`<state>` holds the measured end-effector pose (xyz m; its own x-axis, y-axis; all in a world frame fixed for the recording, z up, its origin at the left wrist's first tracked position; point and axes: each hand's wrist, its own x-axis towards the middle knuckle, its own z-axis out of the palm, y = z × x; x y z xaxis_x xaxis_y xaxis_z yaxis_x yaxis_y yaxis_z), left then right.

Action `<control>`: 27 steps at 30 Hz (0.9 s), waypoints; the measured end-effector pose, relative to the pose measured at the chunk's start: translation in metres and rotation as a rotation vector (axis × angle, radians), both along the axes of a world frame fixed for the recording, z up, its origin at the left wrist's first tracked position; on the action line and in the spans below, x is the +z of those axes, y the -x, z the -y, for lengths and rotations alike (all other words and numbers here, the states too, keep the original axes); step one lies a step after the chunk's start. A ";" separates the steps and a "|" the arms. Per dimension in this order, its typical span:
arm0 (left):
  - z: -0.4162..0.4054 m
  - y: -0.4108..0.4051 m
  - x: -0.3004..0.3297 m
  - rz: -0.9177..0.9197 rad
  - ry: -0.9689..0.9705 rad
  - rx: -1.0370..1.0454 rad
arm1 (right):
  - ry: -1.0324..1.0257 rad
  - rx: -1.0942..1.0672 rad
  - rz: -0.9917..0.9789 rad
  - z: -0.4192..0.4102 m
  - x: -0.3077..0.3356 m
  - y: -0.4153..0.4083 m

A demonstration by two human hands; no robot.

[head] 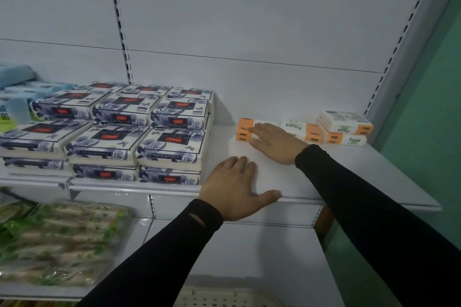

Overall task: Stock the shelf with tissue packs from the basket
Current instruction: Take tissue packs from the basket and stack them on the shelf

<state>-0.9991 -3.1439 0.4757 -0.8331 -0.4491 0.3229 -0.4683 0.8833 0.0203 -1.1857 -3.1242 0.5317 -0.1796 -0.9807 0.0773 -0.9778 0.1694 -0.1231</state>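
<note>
Left hand (233,188) flat, fingers spread; right hand (274,143) extended, fingers straight.

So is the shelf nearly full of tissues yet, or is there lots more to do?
Not yet. Some orange-and-white packs already sit at the back right of the shelf. The right hand rests on the leftmost pack, seemingly placing it. The left hand lies flat on the shelf, holding nothing. Bare shelf remains in front, and the basket barely shows, so what's left inside is unclear.

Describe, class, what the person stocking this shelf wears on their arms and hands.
Both arms wear long, close-fitting black sleeves reaching the wrists. The left sleeve has a small slit-like tear near its cuff; the right sleeve looks intact. The left hand and right hand are bare: no gloves, rings or watch visible.
</note>
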 end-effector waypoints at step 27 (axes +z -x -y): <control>-0.002 -0.001 0.003 0.004 -0.008 0.017 | 0.349 -0.443 0.005 -0.025 -0.019 0.042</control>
<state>-0.9981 -3.1417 0.4788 -0.8266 -0.4659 0.3156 -0.4833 0.8750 0.0258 -1.2282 -3.0987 0.5125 -0.5697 -0.7277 0.3819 -0.8217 0.5120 -0.2502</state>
